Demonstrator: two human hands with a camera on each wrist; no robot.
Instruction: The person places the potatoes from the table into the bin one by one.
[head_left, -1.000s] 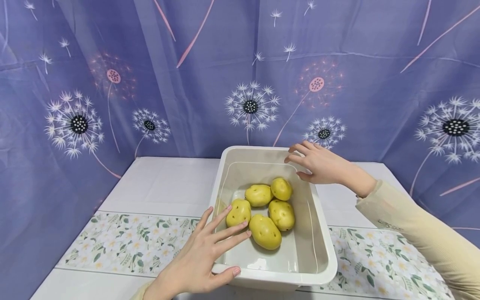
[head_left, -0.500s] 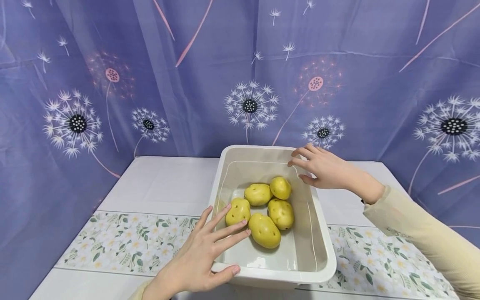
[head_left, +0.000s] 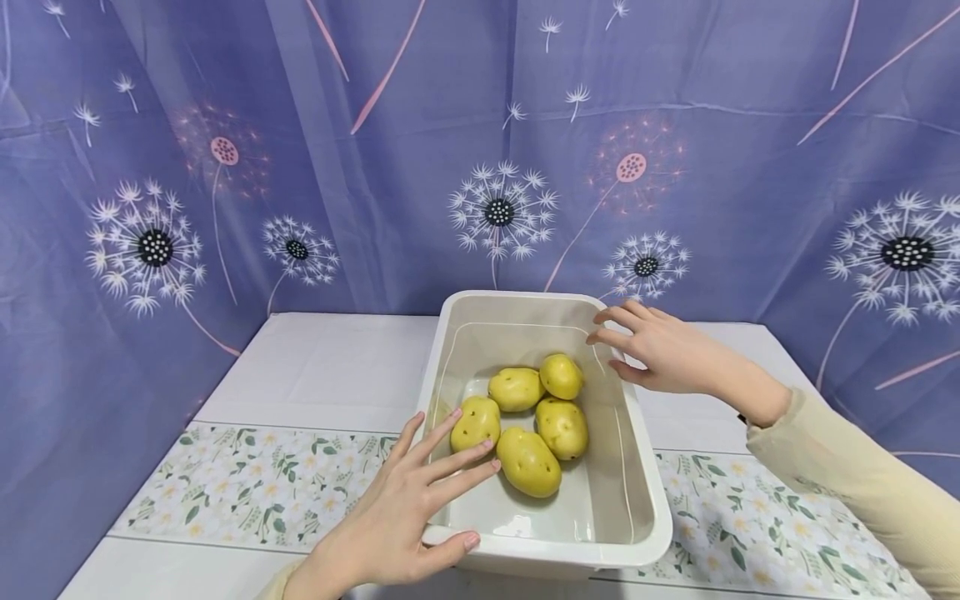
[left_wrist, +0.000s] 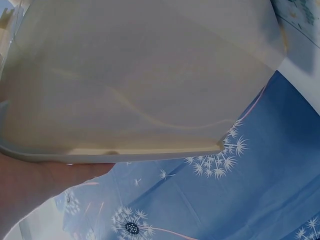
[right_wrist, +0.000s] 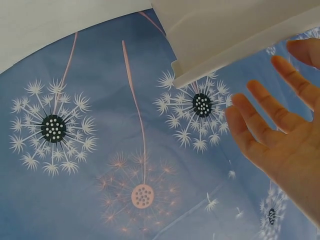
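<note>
Several yellow potatoes (head_left: 528,463) lie in a grey-white plastic tub (head_left: 657,517), one of them a rounder potato (head_left: 561,377) at the back right. My left hand (head_left: 405,500) is at the tub's near left corner, its fingers spread over the left side and its thumb along the near rim; it touches no potato that I can make out. Over the far right corner hovers my right hand (head_left: 667,354), fingers relaxed and holding nothing. In the right wrist view, these fingers (right_wrist: 265,107) appear apart from the tub's rim (right_wrist: 240,59). The left wrist view mostly has the tub's outer wall (left_wrist: 150,75).
The tub stands on a white table (head_left: 337,358) crossed by a floral strip (head_left: 262,487). Close behind the table hangs a blue dandelion-print curtain (head_left: 390,192), which also comes round on both sides.
My right hand has drifted right and slightly toward me along the tub's right side. The left hand, tub and potatoes show no clear movement.
</note>
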